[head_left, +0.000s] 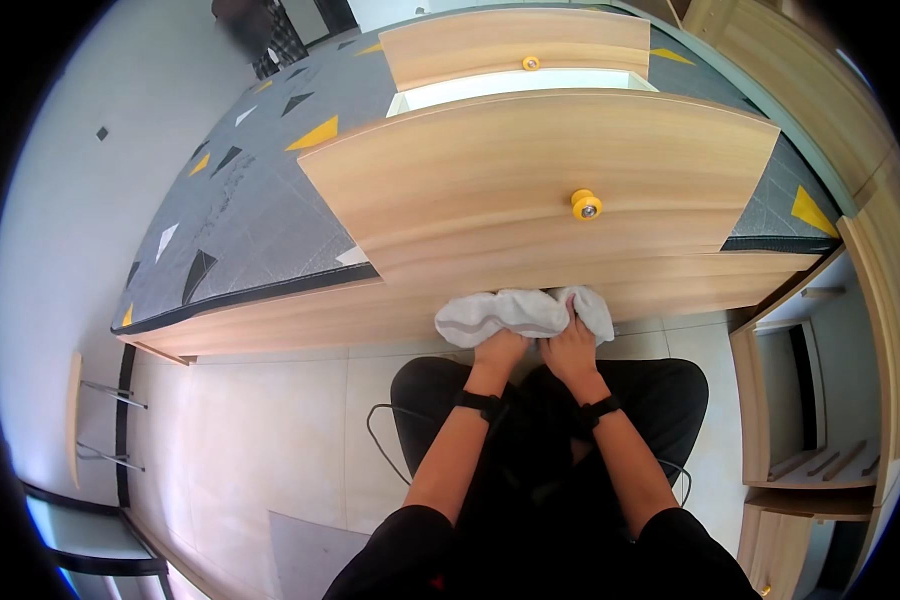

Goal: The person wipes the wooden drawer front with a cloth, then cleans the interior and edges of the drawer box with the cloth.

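Observation:
A crumpled white cloth (pixel 500 312) is bunched against the lower wooden front of the bed, just above the floor. My left hand (pixel 502 350) grips its lower edge, the fingertips hidden behind the fabric. Close beside it, my right hand (pixel 570 348) is closed on the right part of the cloth, one finger lying along its surface. Above both hands stands a large wooden drawer front (pixel 490 190) with a yellow knob (pixel 586 205). Behind it is a second wooden drawer front (pixel 470 50), with a white drawer interior (pixel 520 88) between the two.
The grey patterned mattress (pixel 260 215) spreads out on both sides of the drawers. Wooden shelving (pixel 755 400) stands at the right. A small wall-side seat or shelf with metal legs (pixel 75 420) is at the left. A person (pixel 270 40) is at the far upper left.

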Tool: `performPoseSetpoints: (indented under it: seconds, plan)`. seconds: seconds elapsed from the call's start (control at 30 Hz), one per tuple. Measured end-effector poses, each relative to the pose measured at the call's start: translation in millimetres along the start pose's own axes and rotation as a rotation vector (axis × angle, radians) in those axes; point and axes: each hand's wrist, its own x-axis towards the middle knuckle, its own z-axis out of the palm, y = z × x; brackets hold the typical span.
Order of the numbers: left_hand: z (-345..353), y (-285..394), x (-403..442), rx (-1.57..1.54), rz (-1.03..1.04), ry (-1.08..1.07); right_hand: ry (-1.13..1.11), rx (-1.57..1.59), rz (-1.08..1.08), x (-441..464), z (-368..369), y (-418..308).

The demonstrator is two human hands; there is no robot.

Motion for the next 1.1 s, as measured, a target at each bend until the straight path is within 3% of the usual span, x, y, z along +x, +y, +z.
performPoseSetpoints:
  seconds: [0.07, 0.13, 0.23, 0.33, 0.63, 0.73, 0.8, 1.1]
  plan:
    - [-5.2, 1.9, 1.6, -0.03, 0.004, -0.025, -0.068, 0.048, 0.039, -1.0, -1.4, -1.4]
    - [-11.4, 6.6, 3.5, -0.06, 0.009, -0.053, 0.162, -0.013, -0.141, -4.0, 2.4, -5.2]
    - [-8.4, 7.1, 4.3, 0.066, 0.016, -0.109, 0.18, 0.039, -0.185, -4.2, -0.3, -10.8]
    - [-0.8, 2.8, 2.3, 0.118, 0.097, -0.062, 0.155, 0.117, -0.167, -5.2, -3.7, -13.7]
    - [-6.0, 7.1, 0.0, -0.031, -0.008, -0.066, 0.261, 0.12, -0.248, -7.6, -8.6, -18.8]
    - [-10.9, 8.3, 1.0, 0.048, 0.064, -0.016, 0.226, 0.151, -0.245, -7.6, -8.2, -15.3]
    - [-18.4, 11.0, 0.7, 0.195, 0.107, -0.135, 0.213, 0.163, -0.217, -7.3, -9.3, -15.0]
    - [0.2, -0.9, -9.8, 0.155, 0.102, -0.038, 0.233, 0.103, -0.208, -7.0, -22.0, -10.2]
